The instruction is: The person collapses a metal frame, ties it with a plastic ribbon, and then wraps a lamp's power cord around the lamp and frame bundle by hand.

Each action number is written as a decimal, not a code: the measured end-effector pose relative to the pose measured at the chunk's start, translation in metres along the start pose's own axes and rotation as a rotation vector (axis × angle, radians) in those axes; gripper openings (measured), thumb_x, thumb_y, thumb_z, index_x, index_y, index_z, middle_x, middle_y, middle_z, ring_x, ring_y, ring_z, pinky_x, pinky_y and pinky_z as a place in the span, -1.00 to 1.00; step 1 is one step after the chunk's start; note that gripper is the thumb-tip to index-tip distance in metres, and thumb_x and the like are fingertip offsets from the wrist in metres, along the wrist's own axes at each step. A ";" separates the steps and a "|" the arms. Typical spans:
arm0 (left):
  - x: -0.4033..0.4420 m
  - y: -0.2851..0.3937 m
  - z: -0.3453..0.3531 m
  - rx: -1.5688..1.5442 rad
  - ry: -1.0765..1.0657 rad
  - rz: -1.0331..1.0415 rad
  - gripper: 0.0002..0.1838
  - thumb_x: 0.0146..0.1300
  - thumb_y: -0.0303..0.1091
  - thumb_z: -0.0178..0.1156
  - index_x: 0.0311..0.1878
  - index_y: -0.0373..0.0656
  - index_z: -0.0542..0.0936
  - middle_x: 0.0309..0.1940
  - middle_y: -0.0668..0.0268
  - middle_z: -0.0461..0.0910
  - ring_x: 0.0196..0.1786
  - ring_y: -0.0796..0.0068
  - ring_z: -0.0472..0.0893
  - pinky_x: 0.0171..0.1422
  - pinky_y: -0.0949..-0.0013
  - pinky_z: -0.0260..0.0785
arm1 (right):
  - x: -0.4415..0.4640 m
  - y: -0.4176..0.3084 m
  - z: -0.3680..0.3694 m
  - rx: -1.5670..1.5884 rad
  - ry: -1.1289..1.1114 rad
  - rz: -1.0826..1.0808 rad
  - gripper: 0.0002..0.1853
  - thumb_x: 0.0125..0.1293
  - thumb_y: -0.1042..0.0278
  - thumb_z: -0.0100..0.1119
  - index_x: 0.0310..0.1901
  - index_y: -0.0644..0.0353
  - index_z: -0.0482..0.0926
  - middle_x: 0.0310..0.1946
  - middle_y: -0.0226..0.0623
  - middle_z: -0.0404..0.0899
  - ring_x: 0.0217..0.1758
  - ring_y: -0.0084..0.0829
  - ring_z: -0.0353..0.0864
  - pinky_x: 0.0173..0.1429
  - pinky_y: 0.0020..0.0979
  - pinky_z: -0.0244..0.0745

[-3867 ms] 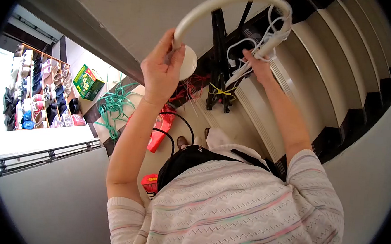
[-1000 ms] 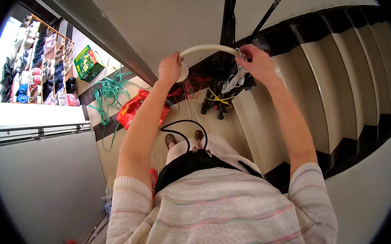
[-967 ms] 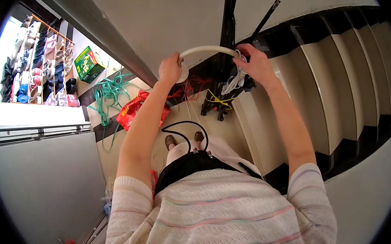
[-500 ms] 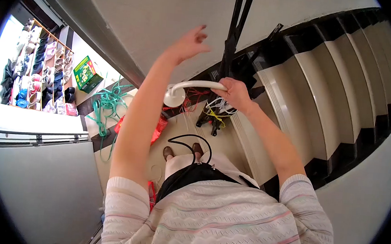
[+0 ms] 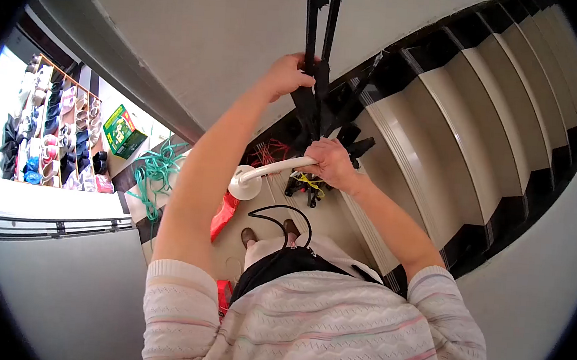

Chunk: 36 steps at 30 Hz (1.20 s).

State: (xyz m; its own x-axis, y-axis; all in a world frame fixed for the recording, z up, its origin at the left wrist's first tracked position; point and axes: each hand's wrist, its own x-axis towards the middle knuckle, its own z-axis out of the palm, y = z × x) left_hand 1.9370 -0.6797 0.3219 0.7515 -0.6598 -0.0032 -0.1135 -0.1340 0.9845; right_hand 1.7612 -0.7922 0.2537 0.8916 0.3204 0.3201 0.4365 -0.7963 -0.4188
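My right hand [image 5: 333, 164] is wrapped round one end of a white grab bar [image 5: 272, 169]. The bar bends down to a round white flange [image 5: 244, 185] at its left end. My left hand [image 5: 287, 78] is closed at a tall black metal stand [image 5: 318, 28], its fingertips partly behind one of the uprights. The stand leans upright against the wall beside the stairs, its lower legs spread behind my right hand. Yellow and white cords [image 5: 314, 180] lie round its foot, partly covered by my right hand.
Stairs [image 5: 433, 123] rise to the right. On the floor to the left are a tangle of green strap [image 5: 158, 171], a green box [image 5: 124, 132] and a red bag [image 5: 224, 217]. Red string [image 5: 270, 153] lies by the wall. A shoe rack [image 5: 58, 124] stands beyond the doorway.
My left hand has moved right from open air and closed at the black stand. My right hand has lowered slightly, and the grab bar has tilted, flange end down.
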 end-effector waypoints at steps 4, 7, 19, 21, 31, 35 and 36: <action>0.000 -0.007 -0.005 0.129 0.016 0.062 -0.51 -0.17 -0.51 0.18 -0.03 -0.23 0.44 -0.32 0.27 0.55 -0.24 0.45 0.52 -0.12 0.41 0.36 | -0.001 -0.012 -0.011 -0.126 -0.105 0.004 -0.72 -0.15 0.11 0.32 -0.57 0.02 0.41 -0.57 -0.53 0.35 -0.31 -0.42 0.38 -0.19 -0.33 0.18; -0.001 -0.006 -0.006 0.256 0.050 0.019 -0.51 -0.11 -0.50 0.17 0.01 -0.23 0.42 -0.19 0.26 0.51 -0.14 0.44 0.48 -0.04 0.39 0.30 | -0.001 -0.015 -0.016 -0.106 -0.163 -0.067 -0.77 -0.15 0.14 0.30 -0.53 -0.01 0.46 -0.57 -0.53 0.38 -0.28 -0.40 0.37 -0.13 -0.29 0.21; -0.010 -0.010 -0.016 0.374 0.143 -0.045 -0.50 -0.11 -0.44 0.23 0.00 -0.22 0.43 -0.19 0.22 0.53 -0.16 0.38 0.52 -0.05 0.36 0.34 | 0.009 -0.072 0.001 -0.134 -0.680 -0.332 -0.71 -0.05 -0.09 0.20 -0.51 -0.06 0.53 -0.61 -0.43 0.45 -0.31 -0.36 0.46 -0.16 -0.27 0.22; -0.015 -0.009 -0.020 0.408 0.161 -0.043 -0.50 -0.11 -0.42 0.25 0.00 -0.22 0.43 -0.21 0.21 0.54 -0.17 0.37 0.53 -0.07 0.35 0.35 | 0.006 -0.070 0.002 -0.111 -0.597 -0.313 -0.68 -0.08 -0.11 0.21 -0.53 -0.04 0.52 -0.61 -0.42 0.44 -0.33 -0.35 0.45 -0.19 -0.29 0.24; -0.041 -0.001 -0.031 0.458 0.013 -0.007 -0.55 -0.11 -0.31 0.25 -0.09 -0.28 0.48 -0.28 0.20 0.55 -0.25 0.39 0.51 -0.13 0.36 0.35 | 0.013 -0.057 -0.032 -0.032 -0.382 -0.029 -0.67 0.00 -0.09 0.16 -0.47 0.02 0.51 -0.54 -0.39 0.48 -0.34 -0.30 0.45 -0.23 -0.26 0.32; -0.047 0.003 -0.036 0.406 -0.039 -0.056 -0.55 -0.12 -0.35 0.26 -0.10 -0.29 0.47 -0.33 0.24 0.52 -0.26 0.42 0.49 -0.12 0.38 0.34 | 0.007 -0.061 -0.036 0.021 -0.441 -0.098 -0.67 -0.01 -0.06 0.18 -0.53 0.05 0.49 -0.54 -0.37 0.47 -0.35 -0.28 0.45 -0.29 -0.23 0.31; -0.048 0.000 -0.037 0.417 -0.040 -0.057 -0.56 -0.12 -0.36 0.26 -0.10 -0.28 0.47 -0.32 0.24 0.52 -0.25 0.43 0.49 -0.12 0.38 0.33 | 0.006 -0.060 -0.033 0.051 -0.429 -0.216 -0.69 -0.02 -0.03 0.20 -0.55 0.05 0.49 -0.56 -0.34 0.46 -0.36 -0.27 0.45 -0.32 -0.23 0.31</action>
State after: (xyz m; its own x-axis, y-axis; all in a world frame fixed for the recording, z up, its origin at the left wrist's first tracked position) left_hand 1.9251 -0.6209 0.3287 0.7390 -0.6699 -0.0708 -0.3318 -0.4535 0.8272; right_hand 1.7365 -0.7592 0.3085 0.7445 0.6670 0.0295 0.6130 -0.6654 -0.4260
